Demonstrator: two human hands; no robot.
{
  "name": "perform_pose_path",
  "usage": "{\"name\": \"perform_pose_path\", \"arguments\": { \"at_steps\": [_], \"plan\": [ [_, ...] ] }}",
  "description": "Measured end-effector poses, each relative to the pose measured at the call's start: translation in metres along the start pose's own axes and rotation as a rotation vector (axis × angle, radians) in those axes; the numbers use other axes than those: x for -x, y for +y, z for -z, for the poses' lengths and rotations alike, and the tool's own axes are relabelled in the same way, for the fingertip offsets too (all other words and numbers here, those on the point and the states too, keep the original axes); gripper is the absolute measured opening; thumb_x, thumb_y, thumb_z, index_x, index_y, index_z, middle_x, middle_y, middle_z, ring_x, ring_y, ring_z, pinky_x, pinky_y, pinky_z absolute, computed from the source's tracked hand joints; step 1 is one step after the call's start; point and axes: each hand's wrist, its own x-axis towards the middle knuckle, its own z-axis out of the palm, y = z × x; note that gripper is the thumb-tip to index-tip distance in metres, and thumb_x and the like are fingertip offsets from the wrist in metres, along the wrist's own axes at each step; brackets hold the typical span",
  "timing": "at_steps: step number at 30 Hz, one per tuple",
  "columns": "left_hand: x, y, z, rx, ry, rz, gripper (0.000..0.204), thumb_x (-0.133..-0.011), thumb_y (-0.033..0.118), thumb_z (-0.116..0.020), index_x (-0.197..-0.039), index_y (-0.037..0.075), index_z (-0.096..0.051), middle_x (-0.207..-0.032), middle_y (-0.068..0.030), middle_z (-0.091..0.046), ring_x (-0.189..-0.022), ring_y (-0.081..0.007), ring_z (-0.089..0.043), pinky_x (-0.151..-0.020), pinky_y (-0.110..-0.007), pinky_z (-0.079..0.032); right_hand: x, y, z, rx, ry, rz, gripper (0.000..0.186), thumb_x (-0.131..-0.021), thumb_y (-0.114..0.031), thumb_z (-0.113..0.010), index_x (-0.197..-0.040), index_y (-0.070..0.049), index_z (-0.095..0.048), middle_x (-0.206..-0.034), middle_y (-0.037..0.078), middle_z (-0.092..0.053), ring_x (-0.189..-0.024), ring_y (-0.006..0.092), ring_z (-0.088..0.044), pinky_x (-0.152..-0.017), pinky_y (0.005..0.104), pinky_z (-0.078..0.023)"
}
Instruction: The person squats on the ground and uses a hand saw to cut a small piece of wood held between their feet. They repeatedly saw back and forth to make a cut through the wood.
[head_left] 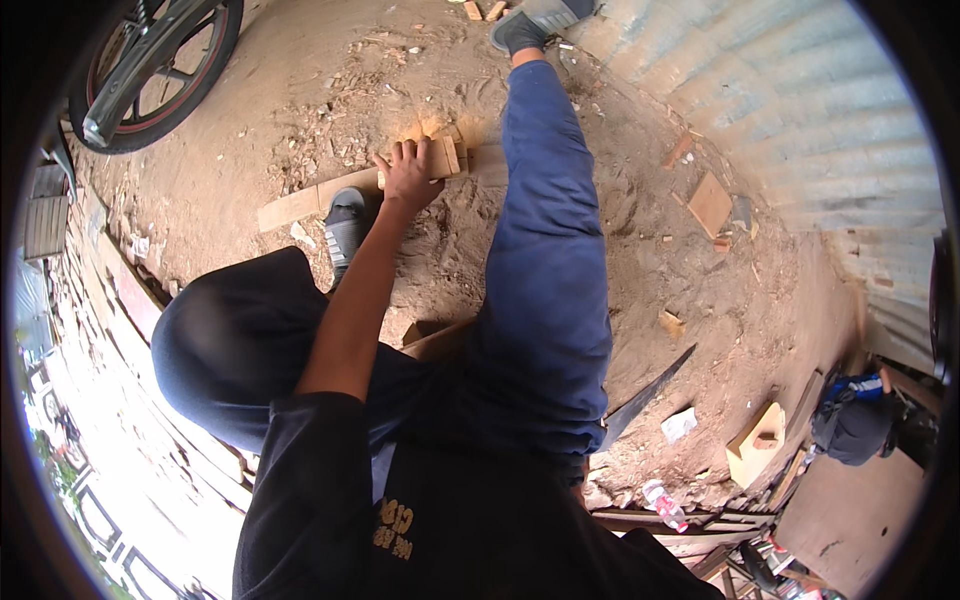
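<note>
My left hand (408, 175) has its fingers curled over a short pale wooden block (441, 155), which lies across a long flat board (285, 208) on the dirt, with sawdust just beyond. My left shoe (345, 220) rests by the board, just below the hand. A dark saw blade (650, 395) slants out from beside my right thigh at the lower right. Only a sliver of skin of what seems my right hand (577, 492) shows near it, under my body; its fingers are hidden.
A wheel (160, 70) stands at upper left, a corrugated metal sheet (760, 80) along the right. Wood scraps (709, 205), a plastic bottle (662, 505) and a dark bag (855, 430) lie rightward. Stacked planks (130, 280) line the left. My right leg stretches forward.
</note>
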Motion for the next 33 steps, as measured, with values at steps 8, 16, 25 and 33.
{"name": "perform_pose_path", "arguments": {
  "at_steps": [8, 16, 25, 33],
  "plan": [
    [-0.001, -0.001, 0.01, 0.058, -0.011, -0.001, 0.089, -0.071, 0.053, -0.076, -0.14, 0.01, -0.038, -0.132, -0.0113, -0.047, -0.131, -0.0289, -0.039, -0.107, -0.073, -0.013, -0.005, 0.019, 0.019, 0.048, 0.125, -0.083, 0.024, -0.084, -0.021, -0.066, -0.096, -0.002, -0.058, -0.077, 0.009, -0.058, -0.068, 0.0223, -0.057, -0.059, 0.0393, -0.045],
    [-0.009, -0.013, 0.0, 0.081, 0.09, -0.139, 0.085, -0.068, 0.048, -0.079, -0.133, 0.005, -0.044, -0.125, -0.0109, -0.053, -0.125, -0.028, -0.045, -0.112, -0.054, -0.025, -0.028, 0.003, 0.044, -0.176, 0.396, -0.144, 0.022, -0.085, -0.02, -0.064, -0.096, -0.002, -0.059, -0.077, 0.007, -0.058, -0.068, 0.0194, -0.055, -0.057, 0.0376, -0.044],
    [-0.007, -0.012, 0.006, 0.164, 0.138, -0.146, 0.074, -0.066, 0.04, -0.083, -0.124, 0.007, -0.051, -0.12, -0.0111, -0.054, -0.118, -0.0301, -0.049, -0.101, -0.044, -0.04, -0.075, -0.168, 0.09, -0.777, 0.522, 0.145, 0.007, -0.077, -0.007, -0.055, -0.081, -0.009, -0.05, -0.063, -0.002, -0.041, -0.051, 0.0083, -0.038, -0.048, 0.0215, -0.03],
    [-0.016, -0.017, 0.005, 0.186, 0.078, -0.147, 0.085, -0.068, 0.05, -0.079, -0.133, 0.005, -0.046, -0.129, -0.0145, -0.051, -0.125, -0.0313, -0.046, -0.105, -0.044, -0.038, -0.057, -0.377, 0.079, -1.021, -0.106, 0.593, 0.026, -0.097, -0.023, -0.052, -0.098, 0.003, -0.056, -0.062, 0.005, -0.049, -0.05, 0.0103, -0.045, -0.049, 0.0277, -0.038]
  ]
}}
